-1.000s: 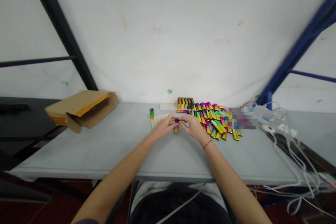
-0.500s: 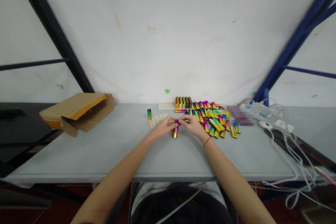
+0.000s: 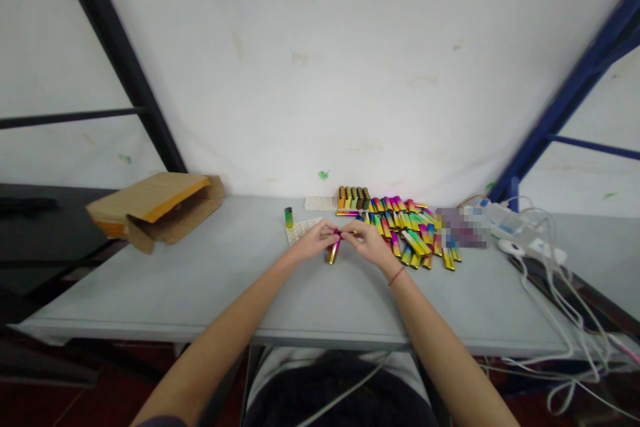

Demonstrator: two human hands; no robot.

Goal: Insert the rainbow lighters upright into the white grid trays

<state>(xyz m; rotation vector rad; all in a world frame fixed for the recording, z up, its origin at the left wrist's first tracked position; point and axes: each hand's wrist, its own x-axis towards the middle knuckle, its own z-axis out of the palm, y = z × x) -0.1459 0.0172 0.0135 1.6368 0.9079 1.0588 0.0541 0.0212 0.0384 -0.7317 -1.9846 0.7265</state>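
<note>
Between my hands is a shiny pink-and-gold lighter point(image 3: 333, 253), its lower end pointing toward me. My left hand point(image 3: 316, 241) is closed, fingertips around its upper end. From the other side, my right hand point(image 3: 369, 242) pinches the same top end; the fingers hide the detail there. Just behind my left hand lies a white tray with small cells point(image 3: 295, 231), partly covered by the hand. A green lighter point(image 3: 289, 217) stands upright at its left corner. Beyond my right hand, loose rainbow-coloured metallic lighters point(image 3: 409, 241) lie in a pile.
At the back stand several upright lighters point(image 3: 354, 198) in a tight block, beside another white tray point(image 3: 320, 203). An open cardboard box point(image 3: 155, 203) sits at the left. White cables point(image 3: 555, 280) and a power strip point(image 3: 515, 223) occupy the right side. A wall rises behind the table.
The camera view has shifted slightly. The lighter between my hands leans a little more, its lower end toward the left. Both hands keep their grip on its top.
</note>
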